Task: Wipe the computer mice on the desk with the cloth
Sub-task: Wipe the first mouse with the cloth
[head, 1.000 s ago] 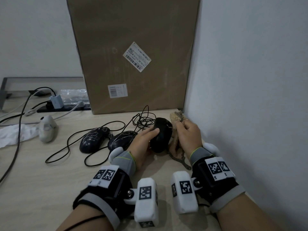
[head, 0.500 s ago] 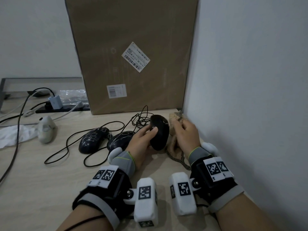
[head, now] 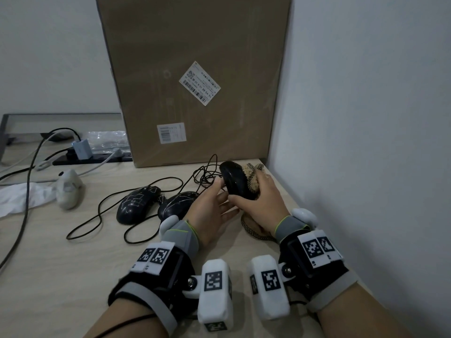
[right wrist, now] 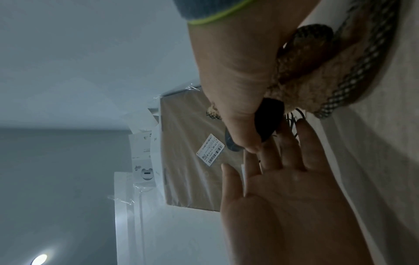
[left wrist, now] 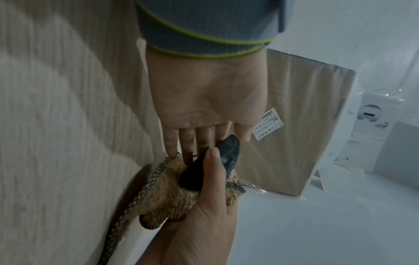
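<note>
Black plastic, smooth and hard: the mouse point(head: 236, 180) I am wiping sits tipped up on edge near the desk's point(head: 73, 276) right corner, by the wall. My right hand point(head: 262, 202) has it wrapped in the cloth point(head: 251, 179), thumb curled over its near side and fingers closed round the far side through the fabric. My left hand point(head: 210, 206) is flat and relaxed, fingertips just touching the mouse's left flank, gripping nothing.

I judge the mouse light and rigid, its shell slick under bare skin, so the nubbly cloth is what gives purchase; the sides are the place to hold, leaving the back free for rubbing. Its cord point(head: 207, 172) will drag if I lift far. The cloth is soft and limp, and its woven edge trails onto the desk under my wrist.

Two more black mice point(head: 138, 203) lie just left of my hand, and a pale one point(head: 67, 189) well apart further left. I cannot see my right fingers behind the mouse, nor its underside. The cords tangle in front of the box point(head: 195, 76), so which belongs to which mouse is unclear.
</note>
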`<state>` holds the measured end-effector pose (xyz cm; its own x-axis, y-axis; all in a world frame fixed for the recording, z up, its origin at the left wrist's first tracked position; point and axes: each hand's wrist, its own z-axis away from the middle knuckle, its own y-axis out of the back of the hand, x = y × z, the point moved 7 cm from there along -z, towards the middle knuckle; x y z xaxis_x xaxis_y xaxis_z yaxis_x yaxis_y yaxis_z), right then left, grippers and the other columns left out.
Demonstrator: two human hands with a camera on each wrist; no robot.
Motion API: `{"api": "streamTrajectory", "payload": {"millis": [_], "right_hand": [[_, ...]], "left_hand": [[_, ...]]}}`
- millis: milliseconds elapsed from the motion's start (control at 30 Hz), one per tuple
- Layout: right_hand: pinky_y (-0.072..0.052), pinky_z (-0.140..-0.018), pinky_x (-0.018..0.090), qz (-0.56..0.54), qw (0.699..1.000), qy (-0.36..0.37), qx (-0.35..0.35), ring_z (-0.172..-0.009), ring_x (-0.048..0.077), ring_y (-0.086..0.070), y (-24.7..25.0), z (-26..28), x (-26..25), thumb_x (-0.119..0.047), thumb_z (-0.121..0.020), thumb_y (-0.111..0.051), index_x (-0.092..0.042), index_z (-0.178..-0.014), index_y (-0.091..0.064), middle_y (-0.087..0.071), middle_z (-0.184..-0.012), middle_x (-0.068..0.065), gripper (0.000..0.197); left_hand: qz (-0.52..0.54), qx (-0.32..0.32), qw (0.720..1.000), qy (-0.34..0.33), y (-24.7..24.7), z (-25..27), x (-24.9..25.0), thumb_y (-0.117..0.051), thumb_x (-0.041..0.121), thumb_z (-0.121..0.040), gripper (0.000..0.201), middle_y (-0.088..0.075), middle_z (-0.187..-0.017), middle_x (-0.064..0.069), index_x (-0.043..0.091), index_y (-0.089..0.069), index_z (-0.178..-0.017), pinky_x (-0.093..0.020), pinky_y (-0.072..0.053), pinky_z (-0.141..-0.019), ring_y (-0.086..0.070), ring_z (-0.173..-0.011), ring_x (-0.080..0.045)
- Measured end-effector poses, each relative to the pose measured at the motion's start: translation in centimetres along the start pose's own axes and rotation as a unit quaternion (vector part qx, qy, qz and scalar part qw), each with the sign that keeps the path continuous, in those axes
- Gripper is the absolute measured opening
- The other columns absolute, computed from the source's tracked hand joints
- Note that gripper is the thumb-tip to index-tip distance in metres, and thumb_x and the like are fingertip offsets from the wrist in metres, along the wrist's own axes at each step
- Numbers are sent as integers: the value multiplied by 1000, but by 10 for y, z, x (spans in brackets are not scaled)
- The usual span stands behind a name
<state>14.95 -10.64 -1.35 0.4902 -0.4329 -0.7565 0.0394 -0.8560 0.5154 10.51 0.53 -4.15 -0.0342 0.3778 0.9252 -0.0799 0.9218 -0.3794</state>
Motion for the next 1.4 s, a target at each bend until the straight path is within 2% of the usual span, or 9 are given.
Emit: {"api": "streamTrajectory", "payload": {"millis": [200,300,400,600,767,933,1100,1267,1400], "right_hand": [[-39,-78,21,-21,998,9,55,-98,17,-54,10,-1,-1,-30,-69,-73,-19,-110,-61,-55,-111,5,44],[-40,-80,10,-58,997,41,16,-100,10,-54,5,0,-5,-21,-72,-75,-22,-114,-65,-56,-112,0,43],[-37,-90,7,-95,992,84,-22,-109,5,-53,-2,1,-10,-12,-74,-75,-14,-112,-68,-56,-119,-5,38],[-34,-98,7,-118,981,136,-73,-115,2,-50,-8,6,-21,3,-73,-65,-13,-94,-74,-50,-130,-4,28],[-40,-96,11,-97,988,103,-54,-112,6,-53,-6,5,-19,7,-72,-58,-14,-80,-77,-54,-129,-2,29],[-51,-76,32,-27,996,23,82,-87,22,-62,13,-3,0,0,-71,-59,-8,-66,-74,-68,-95,6,18],[-37,-59,30,-7,984,-34,175,-68,24,-52,33,-3,11,-10,-79,-58,0,-65,-64,-60,-74,14,18],[-48,-92,33,-73,997,5,11,-101,14,-58,3,0,-6,-54,-69,-69,-23,-104,-67,-58,-112,2,47],[-29,-103,21,-7,998,-16,-53,-126,10,-35,-2,6,-8,-48,-63,-79,-21,-139,-37,-36,-137,-2,91]], "left_hand": [[-7,3,1000,9,-4,-1,-2,-34,38,-101,35,-62,-126,-6,23,-56,-123,-37,-44,-100,-58,-114,-19],[25,23,999,-2,-1,-2,-1,-36,29,-101,36,-67,-116,-11,9,-55,-124,-32,-55,-86,-67,-97,-19],[81,37,996,2,4,-3,-4,-38,22,-101,28,-73,-85,-8,3,-57,-110,-28,-59,-59,-71,-67,-16],[127,71,989,2,15,-6,-2,-39,23,-100,30,-73,-70,-5,4,-62,-96,-26,-55,-47,-70,-58,-17],[137,104,985,-6,17,-4,1,-42,28,-99,35,-69,-88,-9,3,-55,-119,-30,-57,-51,-70,-61,-18],[158,119,980,-20,22,-4,5,-39,31,-101,42,-66,-106,-9,4,-49,-131,-28,-60,-64,-68,-88,-23],[150,120,981,-20,24,-3,7,-39,31,-100,40,-64,-112,-9,10,-46,-133,-30,-59,-66,-65,-93,-24],[119,69,990,-16,12,0,5,-44,29,-98,28,-70,-97,-7,12,-53,-119,-28,-59,-60,-72,-73,-18],[90,49,995,-8,8,2,4,-46,27,-98,31,-72,-91,-10,10,-52,-123,-29,-58,-58,-72,-70,-19]]}}
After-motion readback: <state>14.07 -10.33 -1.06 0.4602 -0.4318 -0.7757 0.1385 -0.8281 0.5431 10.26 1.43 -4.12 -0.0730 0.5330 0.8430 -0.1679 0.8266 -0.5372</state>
